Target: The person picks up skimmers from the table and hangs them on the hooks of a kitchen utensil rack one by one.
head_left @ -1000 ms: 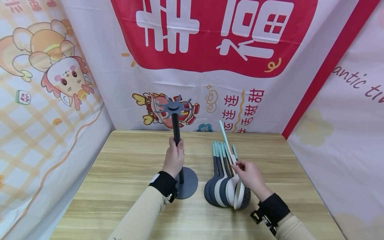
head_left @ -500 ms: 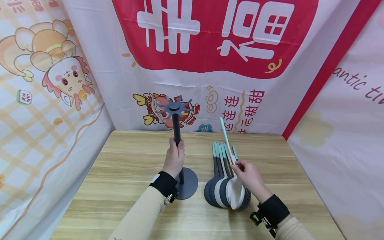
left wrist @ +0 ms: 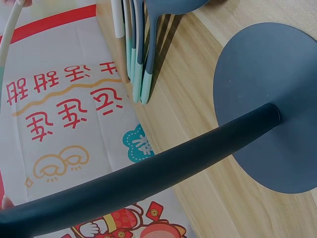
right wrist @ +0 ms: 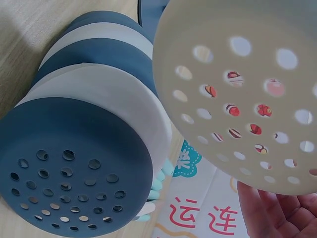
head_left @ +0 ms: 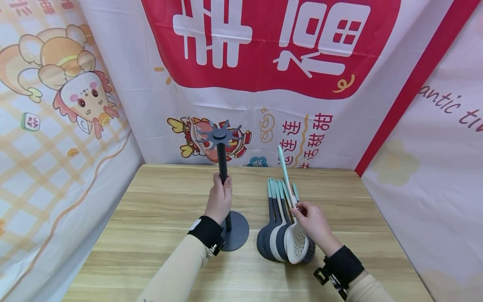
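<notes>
In the head view my left hand grips the black pole of an upright utensil stand, whose top is a ring of hooks. The pole also crosses the left wrist view. To the right, my right hand pinches a white skimmer by its stem, mint handle pointing up and away. Its perforated bowl looms large in the right wrist view, apart there from a dark skimmer. Several dark and white ladles lie in an overlapping row beside it, mint handles toward the back.
A wooden table carries everything. Printed cloth hangs behind its back edge, with more cloth at both sides. The stand's round base is just left of the ladle row.
The white skimmer has turned in my right hand, so its holed bowl now faces the head camera more. Its handle tip has risen slightly. My left hand and the stand stay put.
</notes>
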The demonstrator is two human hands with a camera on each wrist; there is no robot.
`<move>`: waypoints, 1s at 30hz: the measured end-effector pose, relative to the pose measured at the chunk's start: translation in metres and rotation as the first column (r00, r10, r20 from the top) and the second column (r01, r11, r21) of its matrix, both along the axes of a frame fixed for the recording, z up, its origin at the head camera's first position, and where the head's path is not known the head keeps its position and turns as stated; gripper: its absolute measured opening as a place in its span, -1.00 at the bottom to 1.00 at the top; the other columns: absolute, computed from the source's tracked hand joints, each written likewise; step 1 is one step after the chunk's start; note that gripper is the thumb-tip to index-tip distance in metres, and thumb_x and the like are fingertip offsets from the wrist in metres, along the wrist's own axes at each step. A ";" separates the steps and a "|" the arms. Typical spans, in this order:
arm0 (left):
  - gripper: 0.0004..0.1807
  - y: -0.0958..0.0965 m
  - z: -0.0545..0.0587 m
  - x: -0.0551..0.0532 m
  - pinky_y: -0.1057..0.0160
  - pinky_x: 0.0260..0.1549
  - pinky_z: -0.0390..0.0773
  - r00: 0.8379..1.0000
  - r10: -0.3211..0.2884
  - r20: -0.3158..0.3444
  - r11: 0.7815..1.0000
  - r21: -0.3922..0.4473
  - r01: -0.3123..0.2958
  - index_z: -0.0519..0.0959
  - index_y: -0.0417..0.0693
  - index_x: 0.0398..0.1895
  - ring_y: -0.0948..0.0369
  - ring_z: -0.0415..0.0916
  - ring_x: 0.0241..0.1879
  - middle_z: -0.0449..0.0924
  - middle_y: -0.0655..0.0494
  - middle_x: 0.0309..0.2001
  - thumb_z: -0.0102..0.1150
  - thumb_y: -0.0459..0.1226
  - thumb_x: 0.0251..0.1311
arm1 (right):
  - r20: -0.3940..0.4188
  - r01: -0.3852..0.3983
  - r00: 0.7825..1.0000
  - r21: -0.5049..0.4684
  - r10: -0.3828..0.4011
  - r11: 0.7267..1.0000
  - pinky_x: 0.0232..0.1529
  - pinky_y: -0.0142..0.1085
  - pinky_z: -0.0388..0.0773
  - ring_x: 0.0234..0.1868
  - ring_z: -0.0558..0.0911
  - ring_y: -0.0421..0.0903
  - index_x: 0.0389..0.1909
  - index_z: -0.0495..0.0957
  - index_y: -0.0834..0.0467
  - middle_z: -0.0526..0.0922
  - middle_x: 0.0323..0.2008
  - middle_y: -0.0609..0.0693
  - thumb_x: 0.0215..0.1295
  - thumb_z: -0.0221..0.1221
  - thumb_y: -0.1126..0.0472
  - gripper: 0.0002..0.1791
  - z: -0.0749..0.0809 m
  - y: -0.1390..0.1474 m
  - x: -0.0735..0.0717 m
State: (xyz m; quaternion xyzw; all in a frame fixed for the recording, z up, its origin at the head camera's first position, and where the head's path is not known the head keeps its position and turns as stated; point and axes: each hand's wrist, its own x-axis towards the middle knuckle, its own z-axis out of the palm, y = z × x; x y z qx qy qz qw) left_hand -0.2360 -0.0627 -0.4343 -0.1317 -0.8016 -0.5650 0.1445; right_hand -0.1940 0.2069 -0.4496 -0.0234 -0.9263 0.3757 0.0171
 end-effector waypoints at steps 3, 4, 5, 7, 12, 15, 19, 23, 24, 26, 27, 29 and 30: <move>-0.74 0.000 -0.001 0.000 0.30 -0.49 0.33 1.000 -0.001 0.000 1.000 0.000 0.001 0.18 -0.21 0.05 0.18 0.30 -0.50 0.31 0.03 -0.43 -0.34 -0.17 0.59 | -0.003 0.005 1.000 -0.006 -0.005 1.000 -0.45 -0.37 0.43 -0.40 0.48 -0.10 -0.10 0.59 0.32 0.60 -0.37 0.08 0.37 0.20 0.16 -0.73 0.001 -0.001 0.001; -0.74 -0.001 -0.001 0.000 0.30 -0.49 0.33 1.000 0.000 0.001 1.000 -0.003 0.000 0.18 -0.21 0.05 0.19 0.30 -0.50 0.32 0.03 -0.43 -0.34 -0.17 0.59 | -0.007 0.003 1.000 -0.009 -0.003 1.000 -0.45 -0.37 0.43 -0.41 0.48 -0.10 -0.11 0.60 0.32 0.60 -0.38 0.08 0.37 0.20 0.17 -0.73 0.001 -0.001 0.001; -0.74 -0.001 -0.001 -0.001 0.30 -0.49 0.33 1.000 0.001 0.002 1.000 -0.005 -0.001 0.18 -0.20 0.05 0.19 0.30 -0.51 0.32 0.03 -0.44 -0.34 -0.16 0.59 | -0.012 0.002 1.000 -0.011 -0.002 1.000 -0.45 -0.37 0.42 -0.41 0.47 -0.10 -0.11 0.60 0.32 0.60 -0.38 0.08 0.37 0.20 0.18 -0.74 0.001 -0.002 0.001; -0.73 -0.001 -0.001 -0.001 0.29 -0.50 0.33 1.000 0.002 0.003 1.000 -0.009 -0.002 0.18 -0.21 0.05 0.19 0.30 -0.51 0.33 0.02 -0.44 -0.34 -0.16 0.59 | -0.018 0.001 1.000 -0.016 -0.001 1.000 -0.45 -0.36 0.42 -0.41 0.47 -0.10 -0.12 0.60 0.32 0.60 -0.39 0.08 0.37 0.21 0.19 -0.74 0.002 -0.002 0.001; -0.72 -0.001 -0.001 -0.002 0.29 -0.49 0.33 1.000 -0.001 0.011 1.000 -0.014 0.001 0.18 -0.20 0.05 0.18 0.30 -0.51 0.34 0.02 -0.45 -0.35 -0.15 0.59 | -0.031 -0.002 1.000 -0.015 0.001 1.000 -0.42 -0.33 0.42 -0.39 0.48 -0.10 -0.10 0.60 0.33 0.61 -0.37 0.09 0.36 0.21 0.20 -0.74 0.004 -0.004 0.002; -0.72 -0.001 -0.002 -0.002 0.28 -0.49 0.33 1.000 -0.003 0.015 1.000 -0.013 0.003 0.17 -0.20 0.04 0.18 0.31 -0.51 0.33 0.03 -0.45 -0.34 -0.15 0.59 | -0.033 0.000 0.999 -0.017 -0.001 1.000 -0.40 -0.33 0.43 -0.38 0.49 -0.09 -0.10 0.60 0.33 0.61 -0.36 0.09 0.36 0.21 0.20 -0.74 0.005 -0.005 0.003; -0.72 -0.002 -0.003 -0.003 0.27 -0.49 0.33 1.000 -0.004 0.015 1.000 -0.010 0.004 0.17 -0.20 0.04 0.17 0.30 -0.51 0.33 0.03 -0.45 -0.34 -0.14 0.59 | -0.041 -0.001 0.999 -0.024 0.000 1.000 -0.39 -0.33 0.44 -0.37 0.50 -0.09 -0.11 0.60 0.32 0.62 -0.36 0.09 0.36 0.21 0.20 -0.75 0.004 -0.006 0.003; -0.72 -0.002 -0.004 -0.004 0.26 -0.49 0.34 1.000 -0.004 0.011 1.000 -0.013 0.004 0.17 -0.20 0.05 0.17 0.31 -0.51 0.34 0.02 -0.45 -0.34 -0.13 0.59 | -0.041 -0.001 0.999 -0.032 0.000 0.999 -0.39 -0.34 0.45 -0.37 0.50 -0.09 -0.13 0.60 0.32 0.62 -0.36 0.09 0.36 0.22 0.21 -0.77 0.003 -0.006 0.002; -0.72 -0.002 -0.004 -0.004 0.26 -0.49 0.35 1.000 -0.002 0.010 1.000 -0.015 0.002 0.17 -0.20 0.05 0.17 0.31 -0.52 0.34 0.01 -0.45 -0.34 -0.13 0.59 | -0.038 0.000 0.999 -0.036 -0.001 0.999 -0.39 -0.34 0.45 -0.37 0.50 -0.09 -0.12 0.60 0.32 0.62 -0.36 0.09 0.36 0.22 0.21 -0.77 0.003 -0.006 0.002; -0.72 -0.002 -0.004 -0.004 0.25 -0.49 0.35 1.000 0.001 0.005 1.000 -0.018 -0.001 0.17 -0.20 0.05 0.17 0.32 -0.52 0.35 0.00 -0.45 -0.33 -0.14 0.59 | -0.036 0.003 0.999 -0.040 -0.005 0.999 -0.38 -0.34 0.46 -0.36 0.51 -0.08 -0.13 0.60 0.31 0.62 -0.35 0.09 0.36 0.22 0.21 -0.77 0.003 -0.006 0.002; -0.72 -0.002 -0.004 -0.004 0.25 -0.50 0.36 1.000 0.003 0.004 1.000 -0.019 -0.003 0.17 -0.20 0.05 0.17 0.32 -0.52 0.35 0.00 -0.45 -0.33 -0.14 0.59 | -0.036 0.004 0.999 -0.042 -0.005 0.999 -0.38 -0.34 0.46 -0.36 0.51 -0.09 -0.13 0.60 0.31 0.62 -0.35 0.09 0.36 0.22 0.20 -0.77 0.003 -0.006 0.002; -0.72 -0.002 -0.003 -0.003 0.25 -0.50 0.36 1.000 0.005 0.003 1.000 -0.021 -0.005 0.17 -0.20 0.04 0.17 0.32 -0.52 0.35 0.00 -0.45 -0.33 -0.14 0.59 | -0.038 0.003 0.999 -0.041 -0.004 0.999 -0.37 -0.34 0.46 -0.35 0.51 -0.09 -0.13 0.60 0.30 0.62 -0.34 0.09 0.36 0.22 0.20 -0.77 0.003 -0.007 0.002; -0.72 -0.002 -0.003 -0.003 0.25 -0.50 0.36 1.000 0.004 0.003 1.000 -0.019 -0.004 0.17 -0.20 0.05 0.17 0.32 -0.52 0.35 0.00 -0.45 -0.33 -0.14 0.59 | -0.040 0.002 0.999 -0.040 -0.004 0.999 -0.36 -0.34 0.47 -0.34 0.52 -0.09 -0.14 0.60 0.30 0.62 -0.34 0.09 0.35 0.22 0.20 -0.77 0.004 -0.007 0.002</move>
